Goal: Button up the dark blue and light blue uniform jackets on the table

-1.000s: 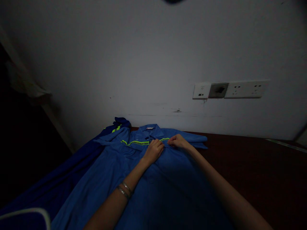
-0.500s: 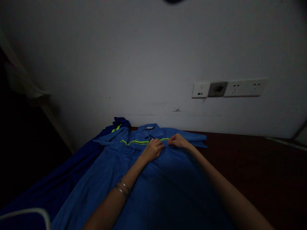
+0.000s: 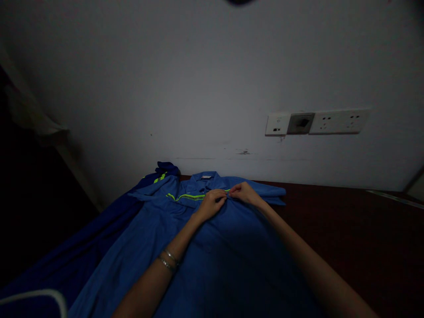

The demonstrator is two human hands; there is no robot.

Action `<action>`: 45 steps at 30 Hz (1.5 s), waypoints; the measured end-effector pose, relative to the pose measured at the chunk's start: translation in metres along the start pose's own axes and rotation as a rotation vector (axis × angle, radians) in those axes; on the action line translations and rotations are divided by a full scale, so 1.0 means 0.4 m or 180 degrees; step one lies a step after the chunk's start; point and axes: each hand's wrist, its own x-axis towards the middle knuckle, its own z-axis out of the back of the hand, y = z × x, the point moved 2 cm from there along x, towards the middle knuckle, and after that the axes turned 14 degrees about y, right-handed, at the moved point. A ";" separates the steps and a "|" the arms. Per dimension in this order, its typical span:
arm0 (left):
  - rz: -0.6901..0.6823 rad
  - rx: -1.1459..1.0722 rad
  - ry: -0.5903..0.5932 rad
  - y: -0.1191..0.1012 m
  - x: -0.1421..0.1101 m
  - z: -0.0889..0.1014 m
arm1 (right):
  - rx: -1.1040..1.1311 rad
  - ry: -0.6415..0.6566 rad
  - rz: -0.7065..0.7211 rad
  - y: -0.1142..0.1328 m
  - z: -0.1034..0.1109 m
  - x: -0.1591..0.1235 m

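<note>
A blue short-sleeved work shirt (image 3: 159, 229) lies spread out, its collar toward the wall and a yellow-green reflective strip across the chest. On the chest, near the strip, my left hand (image 3: 213, 204) has its fingers curled on the fabric. Close by on the right, my right hand (image 3: 243, 193) pinches the cloth of the shirt front between thumb and fingertips. The two hands' fingertips nearly meet. Whatever small part of the shirt lies between them is too dark and small to make out.
A darker blue garment (image 3: 99, 238) with reflective stripes lies along the left, partly under the shirt. The dark reddish-brown tabletop (image 3: 347, 229) extends right. Behind it rises a pale wall (image 3: 198, 88) with sockets and switches (image 3: 338, 122). A white curved edge (image 3: 43, 292) shows lower left.
My right hand has shifted slightly left, toward my left hand. The left fingers have moved up a little and now lie flatter over the strip. The shirt stays in place.
</note>
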 end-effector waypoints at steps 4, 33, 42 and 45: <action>0.0602 -0.0627 -0.0057 -0.006 0.008 0.015 | 0.0203 0.0138 0.0227 0.018 0.010 -0.012; -0.0059 0.0581 0.0329 0.001 -0.006 0.022 | 0.0781 0.0364 -0.0301 0.036 -0.005 -0.029; -0.0427 0.1038 0.0547 -0.017 -0.031 0.003 | 0.0824 0.0344 -0.0576 0.024 -0.013 -0.024; 0.0088 0.0485 0.0212 -0.010 -0.024 0.010 | 0.0925 0.0344 -0.0490 0.017 -0.009 -0.021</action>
